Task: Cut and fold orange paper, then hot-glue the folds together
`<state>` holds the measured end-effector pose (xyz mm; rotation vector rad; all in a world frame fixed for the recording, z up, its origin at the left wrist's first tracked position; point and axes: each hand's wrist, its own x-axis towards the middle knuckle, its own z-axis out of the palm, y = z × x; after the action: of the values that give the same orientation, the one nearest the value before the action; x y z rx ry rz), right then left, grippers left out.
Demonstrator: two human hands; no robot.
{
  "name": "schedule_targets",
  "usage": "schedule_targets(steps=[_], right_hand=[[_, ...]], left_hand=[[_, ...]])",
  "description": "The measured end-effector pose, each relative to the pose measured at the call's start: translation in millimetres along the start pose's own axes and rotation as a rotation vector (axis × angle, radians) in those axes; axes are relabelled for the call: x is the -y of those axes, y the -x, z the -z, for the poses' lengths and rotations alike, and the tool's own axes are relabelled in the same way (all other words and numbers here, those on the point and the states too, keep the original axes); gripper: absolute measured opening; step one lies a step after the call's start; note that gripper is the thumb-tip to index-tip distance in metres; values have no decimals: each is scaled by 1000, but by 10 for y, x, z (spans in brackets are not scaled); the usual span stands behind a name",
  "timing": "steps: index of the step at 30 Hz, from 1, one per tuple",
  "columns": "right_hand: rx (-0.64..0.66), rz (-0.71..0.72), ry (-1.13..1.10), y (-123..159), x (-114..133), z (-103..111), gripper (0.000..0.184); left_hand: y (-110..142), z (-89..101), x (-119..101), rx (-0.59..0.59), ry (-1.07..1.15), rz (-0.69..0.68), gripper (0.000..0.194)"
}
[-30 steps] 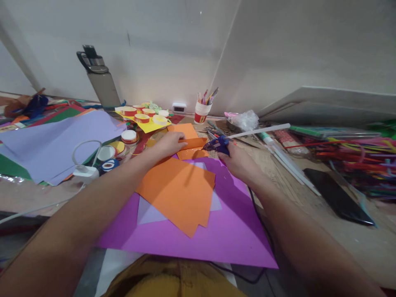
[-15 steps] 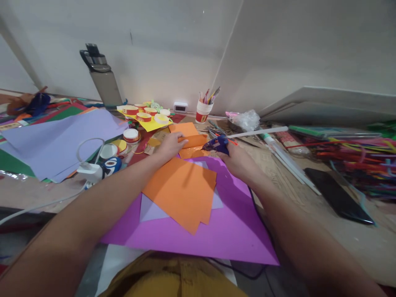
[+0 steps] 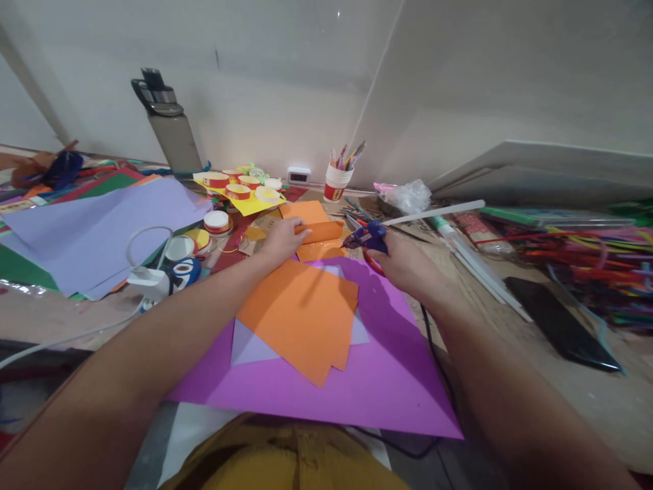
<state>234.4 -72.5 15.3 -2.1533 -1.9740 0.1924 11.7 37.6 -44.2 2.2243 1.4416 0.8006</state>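
Note:
My left hand (image 3: 282, 239) grips the left end of a folded orange paper (image 3: 325, 232), its flap raised. Along the lower layer of that paper runs a shiny streak of glue (image 3: 322, 251). My right hand (image 3: 403, 264) is wrapped round a dark blue hot glue gun (image 3: 368, 236), whose nozzle points left beside the paper's right end. Out of the gun's back sticks a long white glue stick (image 3: 436, 213). Nearer to me, several orange sheets (image 3: 300, 316) overlap a lilac sheet (image 3: 249, 346) on a large purple sheet (image 3: 326, 401).
At the back stand a grey bottle (image 3: 176, 143) and a paper cup of pens (image 3: 335, 184). Paper rings lie on a yellow sheet (image 3: 247, 204). A white plug (image 3: 150, 282) with a cable is at left. A black phone (image 3: 561, 323) and pipe cleaners (image 3: 602, 265) lie right.
My right hand has moved the glue gun slightly right, drawing its nozzle away from the glue streak. My left hand stays on the folded paper.

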Motion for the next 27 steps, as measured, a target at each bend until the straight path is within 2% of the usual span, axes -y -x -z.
schedule_targets(steps=[7,14,22,27], right_hand=[[-9,-21,-10,-160,34,-99,31],[18,-47,23,-54,27,-20,28],[-23,-4,-9,-165,4,-111,31],[-10,-15,9,-80,3,-45,30]], left_hand=[[-1,-4,-5,-7,-5,-17,16],[17,14,-25,-3,2,-14,16],[15,14,-25,-3,-2,-15,17],[22,29,-42,5,4,6,15]])
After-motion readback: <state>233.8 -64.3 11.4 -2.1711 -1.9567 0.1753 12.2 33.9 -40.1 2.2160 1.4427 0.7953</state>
